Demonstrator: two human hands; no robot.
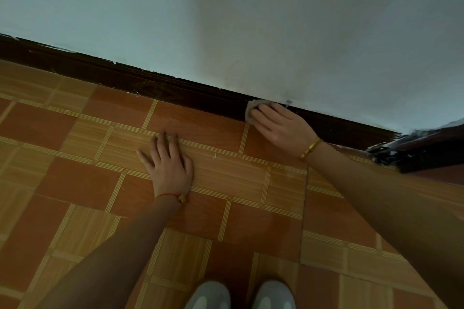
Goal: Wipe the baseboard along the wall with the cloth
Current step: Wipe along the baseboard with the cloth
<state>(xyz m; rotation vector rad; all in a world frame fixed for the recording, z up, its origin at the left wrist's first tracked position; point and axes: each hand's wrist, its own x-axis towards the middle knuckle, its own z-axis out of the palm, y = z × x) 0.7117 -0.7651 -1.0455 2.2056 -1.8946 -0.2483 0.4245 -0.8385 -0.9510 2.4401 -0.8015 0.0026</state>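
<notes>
A dark brown baseboard [140,85] runs diagonally from the upper left down to the right, between the pale wall and the tiled floor. My right hand [281,125] presses a small pale cloth [251,108] flat against the baseboard's face; most of the cloth is hidden under my fingers. A gold bracelet sits on that wrist. My left hand [168,160] lies flat on the floor with fingers spread, a little in front of the baseboard, holding nothing. A red string bracelet circles its wrist.
The floor [75,183] is orange and tan patterned tile. A dark corner or door frame [426,150] with scuffed white marks juts out at the right. My two grey shoes [241,293] show at the bottom edge.
</notes>
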